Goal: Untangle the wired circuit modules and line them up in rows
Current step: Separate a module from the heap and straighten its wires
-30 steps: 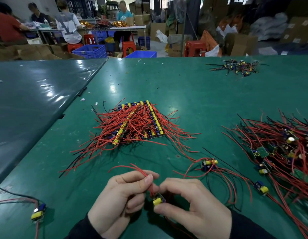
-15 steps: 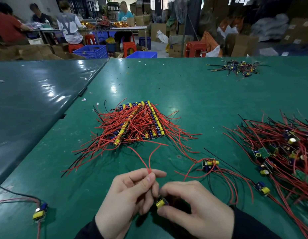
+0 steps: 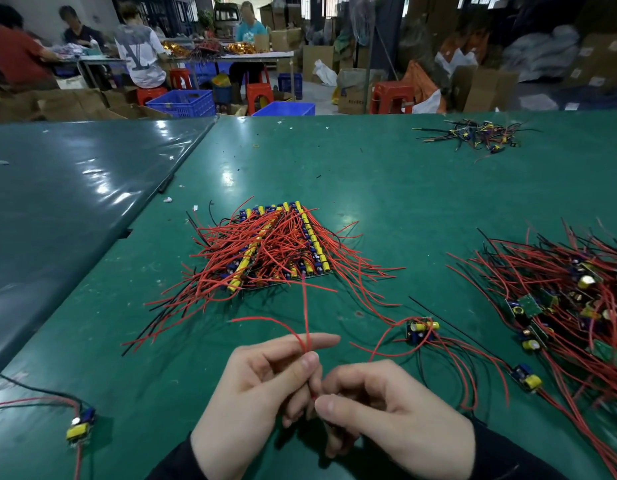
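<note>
Module's thin red wires [image 3: 305, 327] pinched by left hand [image 3: 255, 386], right hand [image 3: 386, 410] curled — contents hidden, glossy green table [image 3: 369, 188]

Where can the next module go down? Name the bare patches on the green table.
Free: the strip between the lined-up rows and the left hand, crossed only by wire tips; also the wide stretch beyond the rows toward the small far pile. Crowded: the right side, under the tangled pile and two loose modules.
</note>
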`<state>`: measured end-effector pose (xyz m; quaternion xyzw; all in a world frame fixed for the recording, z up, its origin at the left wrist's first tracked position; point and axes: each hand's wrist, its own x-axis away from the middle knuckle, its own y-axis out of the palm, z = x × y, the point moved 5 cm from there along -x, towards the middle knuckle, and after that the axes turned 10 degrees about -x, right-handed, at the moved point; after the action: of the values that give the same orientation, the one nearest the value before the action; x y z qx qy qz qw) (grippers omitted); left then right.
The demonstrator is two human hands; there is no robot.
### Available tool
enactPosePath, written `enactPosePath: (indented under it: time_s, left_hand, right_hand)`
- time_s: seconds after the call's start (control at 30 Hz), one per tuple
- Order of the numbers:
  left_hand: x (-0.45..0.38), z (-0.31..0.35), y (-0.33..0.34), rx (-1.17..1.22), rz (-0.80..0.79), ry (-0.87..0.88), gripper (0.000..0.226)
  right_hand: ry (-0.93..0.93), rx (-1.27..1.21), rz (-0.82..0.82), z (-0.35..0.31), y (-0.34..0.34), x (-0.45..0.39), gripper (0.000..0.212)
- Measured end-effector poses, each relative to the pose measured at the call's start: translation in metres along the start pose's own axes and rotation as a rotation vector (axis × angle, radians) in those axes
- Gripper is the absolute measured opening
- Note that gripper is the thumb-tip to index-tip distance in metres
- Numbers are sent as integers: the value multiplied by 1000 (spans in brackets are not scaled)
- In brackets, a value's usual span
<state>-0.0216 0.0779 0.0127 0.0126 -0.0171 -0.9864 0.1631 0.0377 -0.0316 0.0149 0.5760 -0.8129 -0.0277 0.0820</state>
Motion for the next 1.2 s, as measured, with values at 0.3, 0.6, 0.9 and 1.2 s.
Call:
enactPosePath:
  time_s: [0.3,0.6,0.9,1.2]
  left_hand:
    - [0,-2,-4,174,18,-80,25]
    - [-1,-7,-11,395,20,-200,67]
    - [-1,-5,-14,360,38,-240,46]
    - [-2,-4,-16,264,169,-147,27]
  right_hand:
    - [-1,-29,45,0,-1,-3,23]
    - [-54,111,48,-1,-2,0,25]
    - [-34,157,24,-2,2,2,25]
    - [-1,199,64,0,-3,1,26]
